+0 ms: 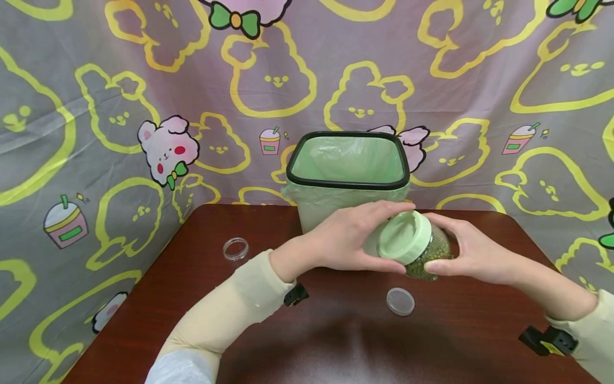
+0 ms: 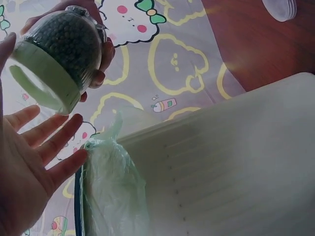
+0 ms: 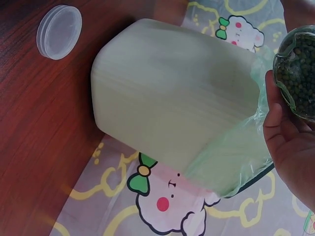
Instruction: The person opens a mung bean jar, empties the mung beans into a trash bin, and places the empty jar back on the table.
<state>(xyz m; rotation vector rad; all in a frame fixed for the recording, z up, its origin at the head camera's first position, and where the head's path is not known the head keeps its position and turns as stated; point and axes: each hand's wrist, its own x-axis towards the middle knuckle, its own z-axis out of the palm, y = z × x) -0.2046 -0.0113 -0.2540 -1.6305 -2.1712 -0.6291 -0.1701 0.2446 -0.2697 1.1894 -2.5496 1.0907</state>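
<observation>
A clear glass jar (image 1: 438,248) of small green beans is tilted in front of the bin, its pale green lid (image 1: 405,237) facing left. My right hand (image 1: 475,253) grips the jar's body, thumb below and fingers behind. Around the lid my left hand (image 1: 347,237) is spread, thumb near the lower edge and fingers along the upper edge. The left wrist view shows the left fingers (image 2: 51,140) fairly straight beside the lid's rim; whether they touch it I cannot tell. Beans show through the glass (image 3: 300,73) in the right wrist view.
Behind the hands stands a pale bin (image 1: 307,210) with a black rim and a light green bag inside. A shallow clear round lid (image 1: 400,302) lies on the dark red table (image 1: 297,330) in front. Another clear round piece (image 1: 235,249) lies left of the bin. A patterned curtain (image 1: 268,64) hangs behind.
</observation>
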